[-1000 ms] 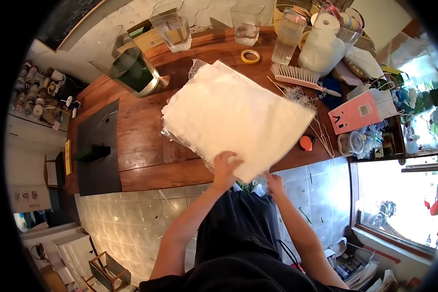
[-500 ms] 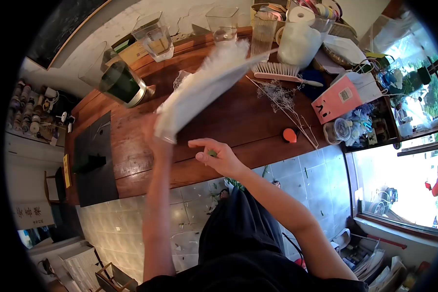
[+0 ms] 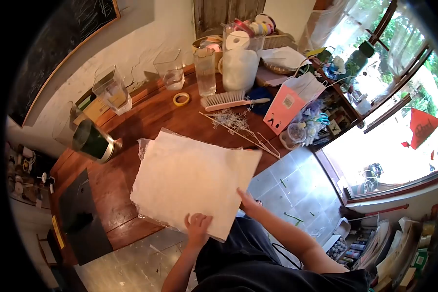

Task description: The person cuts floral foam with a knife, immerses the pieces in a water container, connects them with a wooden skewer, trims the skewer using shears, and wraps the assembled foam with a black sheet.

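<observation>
A stack of white wrapping paper (image 3: pixel 190 170) covers the middle of the wooden table, and its near corner reaches past the table edge toward my body. Crinkled clear plastic shows along its left and lower edges. My left hand (image 3: pixel 198 228) grips the near edge, fingertips bent on top of the sheet. At the right edge, my right hand (image 3: pixel 247 202) holds the stack, with its thumb side showing and most fingers hidden beneath. Just beyond the far right corner lie dry twigs (image 3: pixel 238 129) with small pale blossoms.
A brush (image 3: pixel 226 100) and a tape roll (image 3: pixel 181 99) lie behind the paper. Several glass vases (image 3: pixel 205 73) line the back. A pink bag (image 3: pixel 284 107) stands at the right, a dark mat (image 3: pixel 85 219) lies at the left. Green scraps (image 3: pixel 293 217) dot the floor.
The paper stack has come down from a raised, tilted position and lies nearly flat. My right hand has moved onto its right edge. The view has turned, and the tape roll now shows.
</observation>
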`<state>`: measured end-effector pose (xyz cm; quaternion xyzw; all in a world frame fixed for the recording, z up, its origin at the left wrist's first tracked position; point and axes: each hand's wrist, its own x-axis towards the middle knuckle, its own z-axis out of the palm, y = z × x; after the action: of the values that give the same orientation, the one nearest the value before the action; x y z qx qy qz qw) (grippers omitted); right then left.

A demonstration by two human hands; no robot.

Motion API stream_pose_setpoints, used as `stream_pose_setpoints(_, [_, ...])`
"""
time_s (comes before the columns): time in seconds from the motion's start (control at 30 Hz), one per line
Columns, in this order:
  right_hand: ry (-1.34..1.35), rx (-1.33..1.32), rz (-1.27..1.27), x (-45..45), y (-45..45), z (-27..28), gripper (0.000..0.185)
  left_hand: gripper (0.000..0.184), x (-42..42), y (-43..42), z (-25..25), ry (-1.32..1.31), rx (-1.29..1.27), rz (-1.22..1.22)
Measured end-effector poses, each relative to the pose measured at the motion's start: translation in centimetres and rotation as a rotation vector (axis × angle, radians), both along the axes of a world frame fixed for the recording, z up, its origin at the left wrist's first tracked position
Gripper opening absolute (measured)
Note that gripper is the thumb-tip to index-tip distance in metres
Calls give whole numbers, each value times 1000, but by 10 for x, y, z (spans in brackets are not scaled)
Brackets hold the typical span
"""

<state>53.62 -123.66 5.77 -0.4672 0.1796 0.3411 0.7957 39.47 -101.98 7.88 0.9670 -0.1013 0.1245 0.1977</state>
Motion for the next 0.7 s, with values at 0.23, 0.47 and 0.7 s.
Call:
stream_pose_setpoints(0.23, [-55, -527, 95, -16, -30, -38, 33, 63, -63, 22, -59, 166, -500, 110])
stream_pose_setpoints(0.47, [-179, -476, 109, -17, -1, -62, 43, 36, -67, 96, -192, 498, -2248, 869])
stream_pose_setpoints(0.7, [-316, -645, 164, -6, 33, -104, 41, 41, -30, 55, -161, 482, -2055, 882])
